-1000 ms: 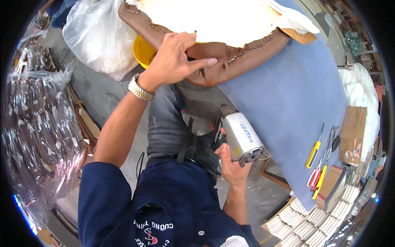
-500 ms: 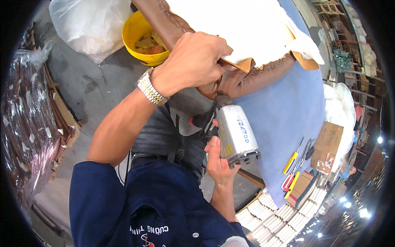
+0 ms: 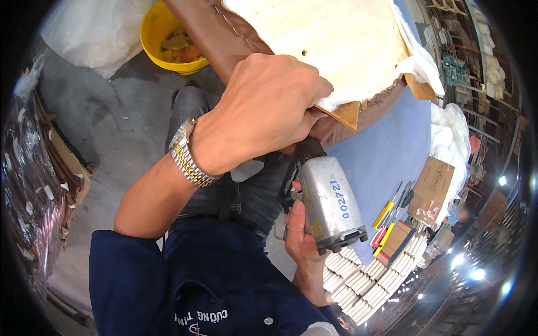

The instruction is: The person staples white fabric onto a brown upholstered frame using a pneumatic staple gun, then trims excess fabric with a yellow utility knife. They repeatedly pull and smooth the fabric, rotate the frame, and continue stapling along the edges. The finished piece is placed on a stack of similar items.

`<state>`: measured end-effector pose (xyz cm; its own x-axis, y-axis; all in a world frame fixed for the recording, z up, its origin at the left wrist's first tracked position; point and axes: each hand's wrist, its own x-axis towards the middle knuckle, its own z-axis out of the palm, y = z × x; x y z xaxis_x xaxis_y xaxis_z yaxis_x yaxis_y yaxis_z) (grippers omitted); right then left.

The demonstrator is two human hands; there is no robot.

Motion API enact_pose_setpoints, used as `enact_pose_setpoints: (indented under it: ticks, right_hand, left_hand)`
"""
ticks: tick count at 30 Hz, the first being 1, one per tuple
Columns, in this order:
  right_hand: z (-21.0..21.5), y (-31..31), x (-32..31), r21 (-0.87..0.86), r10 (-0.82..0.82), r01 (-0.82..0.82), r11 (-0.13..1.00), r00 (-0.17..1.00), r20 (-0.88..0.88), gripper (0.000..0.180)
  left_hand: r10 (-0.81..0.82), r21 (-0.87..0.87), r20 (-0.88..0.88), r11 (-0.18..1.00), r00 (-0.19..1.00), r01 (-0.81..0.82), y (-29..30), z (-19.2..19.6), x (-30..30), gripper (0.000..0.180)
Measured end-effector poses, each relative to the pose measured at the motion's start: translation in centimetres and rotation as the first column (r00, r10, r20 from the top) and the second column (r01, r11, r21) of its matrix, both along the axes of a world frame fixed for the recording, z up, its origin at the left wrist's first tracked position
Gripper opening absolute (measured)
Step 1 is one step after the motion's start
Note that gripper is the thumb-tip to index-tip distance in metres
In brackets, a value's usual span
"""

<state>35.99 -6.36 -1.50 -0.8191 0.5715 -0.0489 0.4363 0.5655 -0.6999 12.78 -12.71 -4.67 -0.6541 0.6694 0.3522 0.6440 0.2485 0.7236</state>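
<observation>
A brown leather-covered upholstered piece (image 3: 196, 25) lies at the top, with a pale padded panel (image 3: 336, 33) on it and a line of staples along the leather. My left hand (image 3: 274, 101), wearing a metal watch, is closed at its near corner, gripping the leather edge; the fingertips are partly hidden. A stiff brown flap (image 3: 346, 115) sticks out beside those fingers. My right hand (image 3: 302, 235) is wrapped round a silver staple gun (image 3: 330, 196). Its nose is against or just under the leather below my left hand; the exact contact is hidden.
Blue cloth (image 3: 386, 151) covers the work table. Screwdrivers (image 3: 384, 213) and other hand tools lie at its right edge, near a cardboard box (image 3: 431, 190) and rows of staple strips (image 3: 364, 285). At left are a yellow bucket (image 3: 193, 68) of scraps and plastic-wrapped stacks (image 3: 39, 207).
My left hand and the padded panel look larger and closer. The staple gun has shifted slightly right and down in view, its nose still by the corner. Both hands keep their holds.
</observation>
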Motion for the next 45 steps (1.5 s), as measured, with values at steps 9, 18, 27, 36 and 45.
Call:
enact_pose_setpoints:
  ticks: [9,18,27,36,45]
  right_hand:
    - [-2.7,2.9,-0.1,-0.013,0.131,-0.134,0.991,0.985,-0.115,0.031]
    - [-5.2,2.6,5.4,-0.185,0.048,-0.107,0.977,0.954,-0.297,0.031]
    - [-5.8,1.4,4.2,-0.212,0.037,-0.113,0.971,0.942,-0.334,0.035]
    - [-6.2,1.9,2.6,-0.088,0.138,-0.171,0.981,0.944,-0.3,0.045]
    - [-4.4,1.9,0.7,0.08,0.182,-0.169,0.982,0.958,-0.219,0.066]
  left_hand:
    - [-0.088,0.033,0.0,0.996,0.996,0.088,-2.3,-0.3,-0.8,0.035]
    - [0.034,-0.249,-0.233,0.964,0.972,-0.093,-1.4,2.8,-0.5,0.06]
    - [0.153,0.002,-0.044,0.988,0.987,-0.153,-1.5,0.2,-0.1,0.044]
    - [0.177,0.156,-0.143,0.976,0.974,-0.155,-1.3,-0.5,0.0,0.034]
    - [0.157,0.178,-0.079,0.974,0.985,-0.141,-1.0,-0.3,-0.1,0.025]
